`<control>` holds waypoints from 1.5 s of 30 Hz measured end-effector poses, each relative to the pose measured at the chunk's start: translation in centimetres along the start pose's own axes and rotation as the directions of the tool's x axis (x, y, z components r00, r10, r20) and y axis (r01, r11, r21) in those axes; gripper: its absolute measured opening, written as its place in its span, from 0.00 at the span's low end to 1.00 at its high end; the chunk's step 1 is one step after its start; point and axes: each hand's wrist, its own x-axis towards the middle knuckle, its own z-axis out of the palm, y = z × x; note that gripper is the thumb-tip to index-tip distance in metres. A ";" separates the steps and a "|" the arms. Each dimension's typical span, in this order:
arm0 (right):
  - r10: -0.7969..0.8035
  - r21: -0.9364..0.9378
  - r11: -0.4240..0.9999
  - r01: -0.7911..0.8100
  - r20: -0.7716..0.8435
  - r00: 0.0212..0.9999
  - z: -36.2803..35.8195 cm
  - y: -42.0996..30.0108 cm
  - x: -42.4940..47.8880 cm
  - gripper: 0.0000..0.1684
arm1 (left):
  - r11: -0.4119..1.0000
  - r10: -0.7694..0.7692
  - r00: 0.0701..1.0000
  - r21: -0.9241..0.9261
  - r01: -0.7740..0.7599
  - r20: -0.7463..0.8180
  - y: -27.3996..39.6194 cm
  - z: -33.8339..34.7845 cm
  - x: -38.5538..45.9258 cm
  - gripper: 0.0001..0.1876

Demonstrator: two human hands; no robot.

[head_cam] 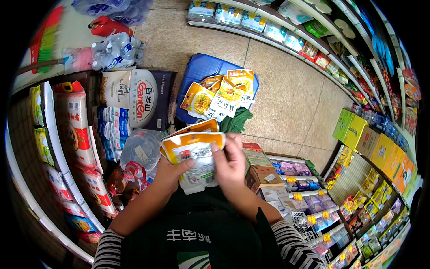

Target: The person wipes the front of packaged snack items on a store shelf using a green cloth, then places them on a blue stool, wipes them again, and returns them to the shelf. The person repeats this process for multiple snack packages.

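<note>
A small stack of orange-and-white food pouches (198, 158) is held in front of my apron. My left hand (173, 171) grips the stack from the left, its thumb lying across the top pouch. On the other side, my right hand (231, 161) pinches the upper right edge of the pouches, thumb on the front. The top pouch shows a printed back side. Beyond my hands is a blue plastic stool (195, 69), on which several similar pouches (228, 94) lie in an overlapping pile. A dark green cloth (239, 120) rests at its near edge, partly hidden by the held pouches.
Left are a boxed water carton (151, 101), a clear plastic jug (139, 148) and shelved rice bags (75, 124). Bundled bottles (116, 50) and a broom (47, 43) are farther off. Shelves (268, 32) curve along the far right; cardboard boxes (260, 175) and goods racks (309, 201) stand nearer.
</note>
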 end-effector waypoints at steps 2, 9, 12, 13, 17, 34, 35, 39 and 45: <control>0.000 -0.022 1.000 0.000 0.009 1.000 0.9 -0.1 0.0 0.12 | 0.998 -0.053 0.998 -0.018 0.052 -0.039 0.3 -0.6 0.4 0.22; -0.052 -0.578 0.802 -0.148 -0.316 0.947 0.0 14.9 7.9 0.48 | 0.991 -0.087 0.985 -0.115 0.070 -0.152 0.7 -6.2 1.3 0.22; 0.104 -0.756 0.564 -0.332 -0.334 0.937 1.6 16.4 10.7 0.56 | 0.985 -0.114 0.984 -0.142 0.094 -0.139 0.7 -7.4 1.2 0.23; 0.180 -0.793 0.504 -0.342 -0.291 0.940 1.7 16.1 11.1 0.57 | 0.984 -0.119 0.984 -0.148 0.099 -0.132 0.7 -7.6 1.2 0.23; 0.301 -0.856 0.448 -0.259 -0.129 0.945 -0.4 15.5 11.6 0.54 | 0.984 -0.148 0.980 -0.124 0.132 -0.131 0.9 -7.1 0.9 0.24; 0.248 0.357 0.828 -0.432 0.457 0.854 -2.8 -2.8 -1.5 0.36 | 0.968 -0.071 0.858 -0.172 0.182 0.508 3.5 -4.3 -1.7 0.38; 0.238 0.301 0.868 -0.395 0.447 0.863 -2.4 -4.2 -1.9 0.34 | 0.996 -0.061 0.854 -0.018 0.083 0.517 4.3 -4.0 -2.6 0.38; 0.100 0.207 0.943 -0.260 0.571 0.815 -3.7 -8.7 -1.4 0.16 | 0.882 0.006 0.834 0.390 -0.263 0.551 9.6 -0.6 -7.2 0.28; -0.120 0.087 0.992 0.094 0.373 0.920 -3.0 -17.1 -2.4 0.12 | 0.585 0.073 0.726 0.560 -0.586 0.684 14.0 3.4 -13.5 0.24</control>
